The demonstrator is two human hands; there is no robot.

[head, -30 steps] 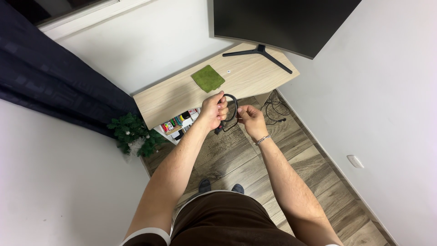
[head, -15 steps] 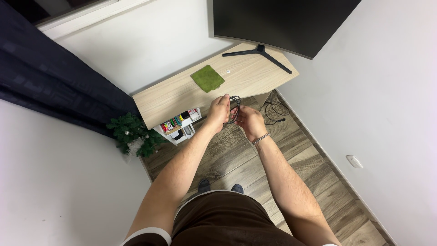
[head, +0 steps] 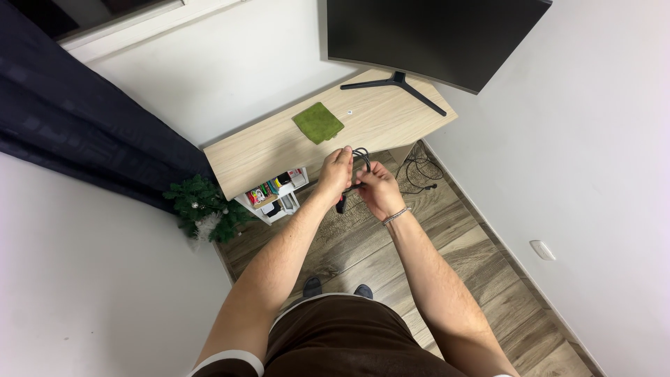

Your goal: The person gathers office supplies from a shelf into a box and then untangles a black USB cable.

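Note:
A coiled black cable [head: 361,158] is held between both hands just in front of the wooden desk [head: 265,150]. My left hand [head: 336,171] grips the coil from the left side. My right hand [head: 377,188], a bracelet on its wrist, is closed on the cable from the right and below. A short end of the cable with a dark plug [head: 340,205] hangs down beneath the hands. The two hands touch each other around the coil.
A green cloth [head: 318,121] lies on the desk, with a dark monitor [head: 433,35] on a black stand [head: 399,82] behind it. Under the desk stands a white shelf with colourful items [head: 272,190]. More cables [head: 417,169] lie on the wood floor, and a small green tree [head: 202,206] stands at left.
The open loop of cable has been drawn into a tighter coil. My hands moved closer together and slightly up toward the desk edge, and a plug end now dangles below them.

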